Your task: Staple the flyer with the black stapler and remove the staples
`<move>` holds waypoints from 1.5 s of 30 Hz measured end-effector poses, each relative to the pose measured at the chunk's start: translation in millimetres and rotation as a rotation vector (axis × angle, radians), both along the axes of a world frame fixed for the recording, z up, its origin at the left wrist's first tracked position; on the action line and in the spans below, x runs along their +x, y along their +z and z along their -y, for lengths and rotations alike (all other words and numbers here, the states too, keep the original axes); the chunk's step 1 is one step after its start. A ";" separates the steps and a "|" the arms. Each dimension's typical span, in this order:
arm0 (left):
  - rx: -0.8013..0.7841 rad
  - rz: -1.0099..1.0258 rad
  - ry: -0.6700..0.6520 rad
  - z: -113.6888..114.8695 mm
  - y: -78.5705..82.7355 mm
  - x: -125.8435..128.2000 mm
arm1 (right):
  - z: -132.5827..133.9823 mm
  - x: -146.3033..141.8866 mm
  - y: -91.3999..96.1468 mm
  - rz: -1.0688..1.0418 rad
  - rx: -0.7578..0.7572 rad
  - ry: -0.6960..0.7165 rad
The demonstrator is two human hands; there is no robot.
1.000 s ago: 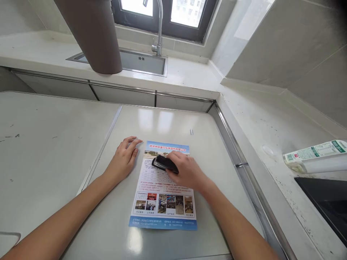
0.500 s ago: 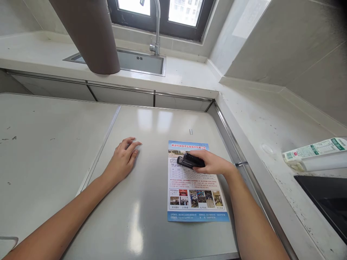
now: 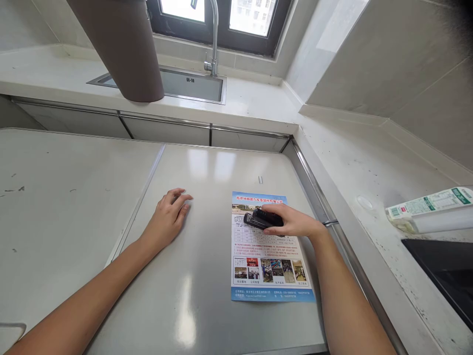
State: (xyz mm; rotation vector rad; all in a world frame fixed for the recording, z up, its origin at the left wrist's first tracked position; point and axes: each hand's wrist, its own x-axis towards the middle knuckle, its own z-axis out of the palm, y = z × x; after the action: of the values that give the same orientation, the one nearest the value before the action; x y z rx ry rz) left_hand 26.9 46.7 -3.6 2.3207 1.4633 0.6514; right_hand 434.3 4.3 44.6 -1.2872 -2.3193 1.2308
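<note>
A printed flyer (image 3: pixel 268 259) with a blue header, text tables and small photos lies flat on the grey worktop (image 3: pixel 207 266), right of centre. On its upper part rests a small black stapler (image 3: pixel 258 219), and my right hand (image 3: pixel 291 222) is wrapped around it, pressing it onto the sheet. My left hand (image 3: pixel 168 217) lies flat on the bare worktop to the left of the flyer, fingers stretched out and empty. A tiny loose staple (image 3: pixel 260 179) sits just beyond the flyer's top edge.
Behind the worktop run a sink (image 3: pixel 177 84) and tap (image 3: pixel 212 34) under a window. A brown pipe (image 3: pixel 125 49) hangs down at upper left. On the right counter lie a white carton (image 3: pixel 430 209) and a black hob (image 3: pixel 447 271). A metal rail (image 3: pixel 332 222) borders the worktop's right edge.
My right hand slid the stapler and the flyer under it to the right, from beside my left hand towards the metal rail. My left hand has stayed put.
</note>
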 end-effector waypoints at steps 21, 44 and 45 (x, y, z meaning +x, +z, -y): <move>0.125 -0.034 0.137 -20.0 4.3 -20.7 | -37.8 -3.9 -64.0 0.032 0.786 -0.579; 0.008 -0.024 0.760 -61.7 2.0 -92.1 | -114.5 -229.9 -70.0 0.157 0.516 -0.285; 0.001 -0.023 0.759 -61.4 2.6 -91.8 | -116.8 -246.4 -69.2 0.140 0.519 -0.275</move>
State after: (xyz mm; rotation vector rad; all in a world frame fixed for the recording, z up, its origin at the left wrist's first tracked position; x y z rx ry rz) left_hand -65.0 108.1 -0.9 1.7196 2.3592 0.7949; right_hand 187.8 121.2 -24.6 -1.4554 -2.2368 0.4237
